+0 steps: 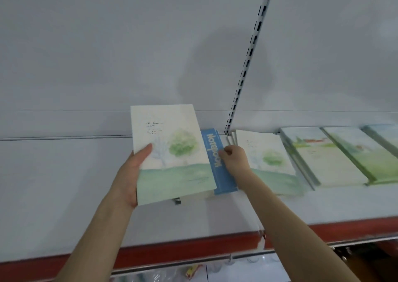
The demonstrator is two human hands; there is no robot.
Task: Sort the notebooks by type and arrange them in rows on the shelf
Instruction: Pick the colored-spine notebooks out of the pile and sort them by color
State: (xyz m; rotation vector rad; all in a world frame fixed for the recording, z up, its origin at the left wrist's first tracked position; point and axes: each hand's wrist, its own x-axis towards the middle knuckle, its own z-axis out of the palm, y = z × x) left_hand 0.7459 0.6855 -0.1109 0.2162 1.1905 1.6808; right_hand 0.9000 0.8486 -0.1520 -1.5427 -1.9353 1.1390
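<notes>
Left hand (131,174): grips the tree-cover notebook (172,152) at its left edge, thumb laid on the front cover, the other fingers hidden behind it. The cover faces me: pale, with a green tree above a green wash of ground.

Right hand (233,159): fingers curled, pinching the right edge of the blue notebook (217,163), thumb on the cover near the white lettering.

The blue notebook sits between my two hands. Its left side is tucked under the right edge of the tree-cover notebook, so only a narrow blue strip shows. I cannot tell whether it rests flat on the shelf (75,185).

Just right of the right hand, a second tree notebook (269,152) lies on the shelf, partly hidden by the wrist. Beyond it the landscape notebooks (323,159) lie side by side in a row running to the right edge of view.

Slotted upright (247,62) runs up the white back panel, its foot behind the blue notebook. The shelf has a red front edge (193,249). Small dark clip (177,201) shows below the held notebook.
</notes>
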